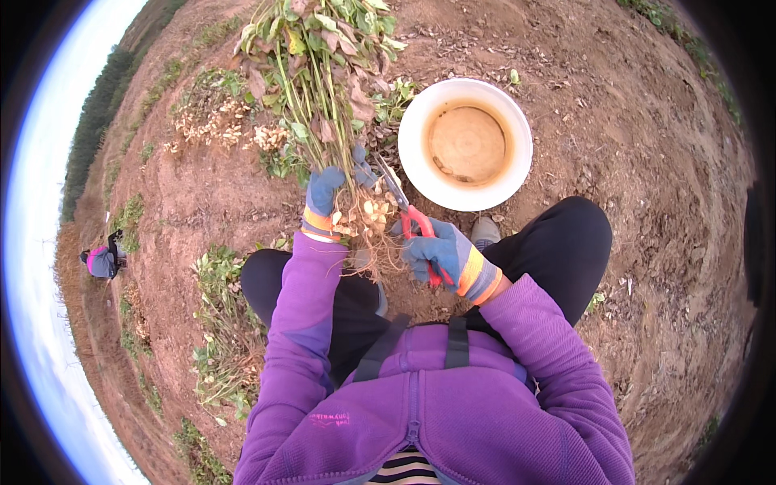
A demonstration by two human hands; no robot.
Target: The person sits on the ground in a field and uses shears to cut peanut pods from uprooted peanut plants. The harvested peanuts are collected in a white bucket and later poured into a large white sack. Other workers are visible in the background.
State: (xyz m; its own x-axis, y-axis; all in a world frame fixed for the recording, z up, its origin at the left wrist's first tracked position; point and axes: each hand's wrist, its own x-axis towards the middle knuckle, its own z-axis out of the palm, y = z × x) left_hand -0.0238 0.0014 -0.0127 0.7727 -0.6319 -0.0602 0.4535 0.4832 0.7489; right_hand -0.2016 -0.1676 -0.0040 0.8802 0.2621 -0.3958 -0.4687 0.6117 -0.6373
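My left hand, in a blue and orange work glove, grips the stems of a bundle of peanut plants. Leaves point away from me, and the roots with pale peanut pods hang towards my lap. Gloved the same way, my right hand holds red-handled scissors. Their metal blades reach up beside the pods, close to my left fingers. Whether the blades touch a stem or pod, I cannot tell. Just beyond the scissors stands a white plastic bucket, with a brown-stained inside and a few small dark bits at its bottom.
More uprooted peanut plants with pods lie on the soil beyond my left hand. Another heap of plants is beside my left knee. My shoe rests near the bucket. A person is far off at the left.
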